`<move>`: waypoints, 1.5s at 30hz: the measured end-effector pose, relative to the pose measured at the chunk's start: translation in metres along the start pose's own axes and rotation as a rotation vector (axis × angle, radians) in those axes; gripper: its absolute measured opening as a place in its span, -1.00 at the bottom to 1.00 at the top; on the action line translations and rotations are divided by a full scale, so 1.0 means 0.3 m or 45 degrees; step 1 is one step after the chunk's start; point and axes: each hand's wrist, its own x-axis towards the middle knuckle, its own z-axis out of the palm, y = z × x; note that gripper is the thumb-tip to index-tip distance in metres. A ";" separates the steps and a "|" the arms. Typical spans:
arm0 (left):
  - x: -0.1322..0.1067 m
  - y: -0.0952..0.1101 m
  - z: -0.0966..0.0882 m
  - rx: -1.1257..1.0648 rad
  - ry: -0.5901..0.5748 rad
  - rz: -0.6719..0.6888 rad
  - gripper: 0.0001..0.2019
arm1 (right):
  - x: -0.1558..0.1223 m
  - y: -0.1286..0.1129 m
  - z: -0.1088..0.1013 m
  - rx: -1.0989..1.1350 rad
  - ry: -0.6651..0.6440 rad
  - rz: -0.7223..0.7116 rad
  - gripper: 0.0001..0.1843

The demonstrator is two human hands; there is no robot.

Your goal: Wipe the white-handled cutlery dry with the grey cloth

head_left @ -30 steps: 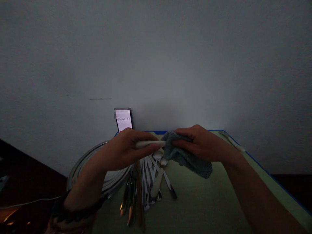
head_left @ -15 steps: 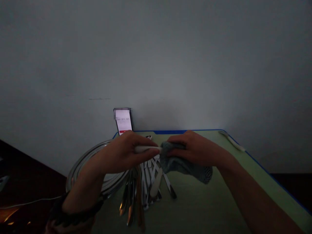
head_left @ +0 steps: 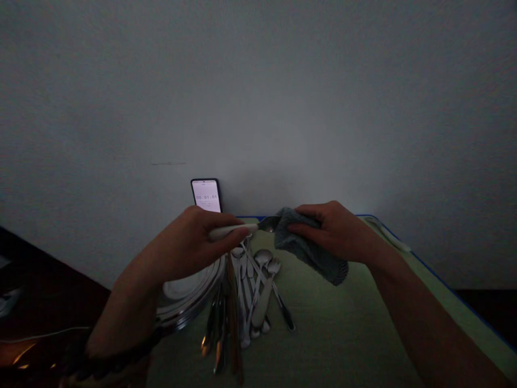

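Holding a spoon [head_left: 268, 224] above the far part of the worktop [head_left: 343, 323], the left hand [head_left: 189, 237] has its fingers closed on the pale handle, while the right hand [head_left: 343, 231] pinches a grey cloth [head_left: 302, 248] wrapped over the tip of the metal bowl. The spoon lies nearly level between the hands, and only the part of the bowl nearest the handle shows. The likeliest fault is a slip: a smooth handle, if damp, might turn or slide under a pull from the cloth, and a fall would land it on the cutlery [head_left: 264, 302] just below, scattering loosely crossed pieces. The cloth's free corner hangs to the right, apart from the pile; lowered and swept left, it could catch the fork [head_left: 274, 265] on top. At left, the dishes [head_left: 177, 315] lie under the left forearm, whose dark wristband [head_left: 117, 355] appears close to the rim; a dropped elbow might knock them, though actual clearance cannot be judged. The phone [head_left: 208, 196], leaning on the wall [head_left: 258, 108] beyond the left hand, could topple from a nudge by the knuckles. Dim light makes any missed spot hard to notice.
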 end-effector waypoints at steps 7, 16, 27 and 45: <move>0.031 0.004 0.041 -0.017 -0.204 0.026 -0.64 | 0.012 -0.027 0.040 0.029 0.139 -0.001 -0.81; 0.054 -0.003 0.057 -0.218 -0.056 -0.178 -0.77 | 0.014 0.015 0.019 0.390 0.280 0.141 -0.74; 0.056 0.002 0.065 -0.302 0.111 -0.066 -0.81 | 0.039 0.109 0.088 1.514 0.262 0.444 -0.78; 0.060 0.049 0.093 -0.199 0.435 -0.013 -0.86 | 0.020 -0.074 0.116 0.253 -0.060 0.021 -0.78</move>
